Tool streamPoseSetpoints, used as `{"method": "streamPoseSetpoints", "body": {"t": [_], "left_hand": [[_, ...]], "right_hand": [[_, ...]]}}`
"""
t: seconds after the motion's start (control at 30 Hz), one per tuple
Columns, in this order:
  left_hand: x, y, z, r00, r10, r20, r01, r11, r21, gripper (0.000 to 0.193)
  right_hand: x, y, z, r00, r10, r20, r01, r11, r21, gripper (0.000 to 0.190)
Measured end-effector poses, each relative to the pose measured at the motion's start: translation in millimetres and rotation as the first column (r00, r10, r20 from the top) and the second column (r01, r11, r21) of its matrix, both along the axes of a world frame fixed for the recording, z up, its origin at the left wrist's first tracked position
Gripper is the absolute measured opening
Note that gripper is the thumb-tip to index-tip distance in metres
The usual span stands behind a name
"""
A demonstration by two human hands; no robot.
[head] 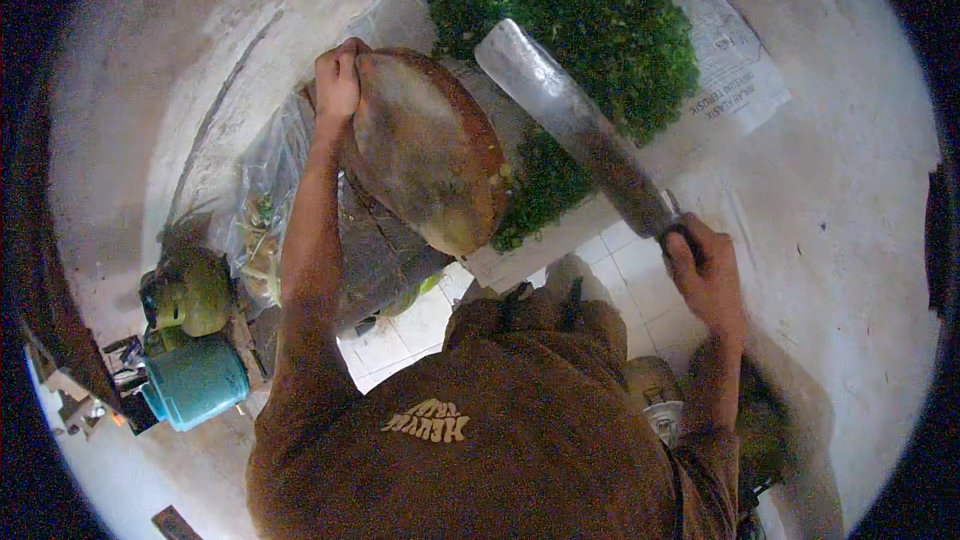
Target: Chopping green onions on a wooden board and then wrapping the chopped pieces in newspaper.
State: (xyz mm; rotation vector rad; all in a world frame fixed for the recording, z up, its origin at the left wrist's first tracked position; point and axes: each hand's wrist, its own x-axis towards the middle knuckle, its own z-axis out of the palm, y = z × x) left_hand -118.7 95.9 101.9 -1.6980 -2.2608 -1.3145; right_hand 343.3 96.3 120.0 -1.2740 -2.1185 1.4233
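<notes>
My left hand (339, 82) grips the far edge of a thick wooden chopping block (427, 142), which looks tilted, with green bits stuck along its near right rim. In my right hand (701, 266) is the handle of a large cleaver-like knife (559, 105). Its broad metal blade points up and to the left, above the greens. A big heap of finely chopped green leaves (570, 22) lies on a pale printed sheet (735, 90). Beside the block's right rim, a smaller part of the chopped greens (544, 184) reaches towards me.
Left of the block is a clear plastic bag (259, 240) with plant scraps. A blue plastic container (199, 386) stands at the lower left, near green rounded objects (199, 296). White floor tiles (412, 330) show below the sheet, and a whitish cup-like object (664, 420) is near my right elbow.
</notes>
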Motion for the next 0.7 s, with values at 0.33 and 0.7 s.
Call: {"method": "streamPoseSetpoints", "body": {"t": [0.33,0.7], "left_hand": [[-12,15,-24,0.991,0.121,0.053,-0.117,0.991,-0.066,0.04],[-67,17,-61,0.932,0.185,0.311,-0.164,0.982,-0.093,0.04]], "right_hand": [[-14,-84,-67,0.986,-0.036,-0.165,0.023,0.996,-0.081,0.023],[-33,-83,-77,0.982,-0.142,-0.128,0.121,0.979,-0.162,0.023]]}}
